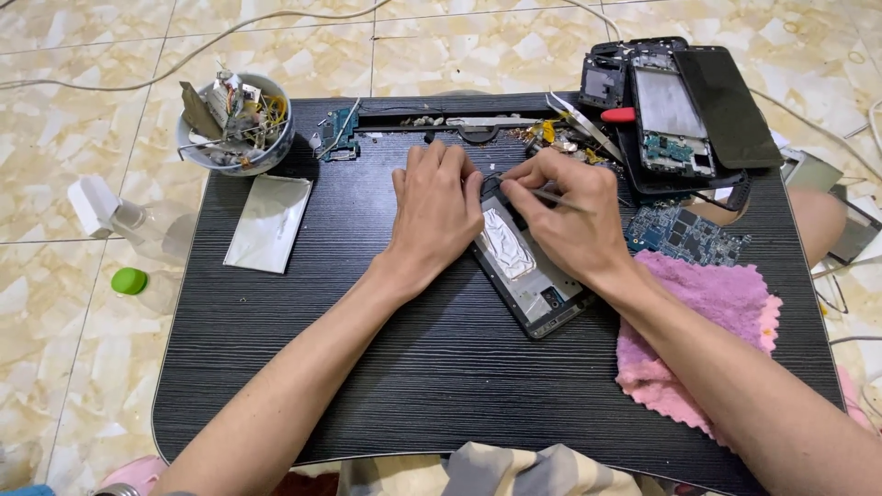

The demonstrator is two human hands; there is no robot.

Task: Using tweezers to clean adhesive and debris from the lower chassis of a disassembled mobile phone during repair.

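Tiled floor, low black table (386,367). Opened phone (528,271) at table centre, tilted. Left hand (436,211) flat, fingers together, pinning its upper end. Right hand (570,216) pinches thin tool (551,196), tip at frame edge. Best: firm pin, shallow angle, light leverage.

I have both bare forearms reaching forward and angling in toward each other. My left hand (434,216) lies palm down, fingers together and lightly curled. My right hand (568,213) is pinched closed, thumb against fingertips, wrist bent inward.
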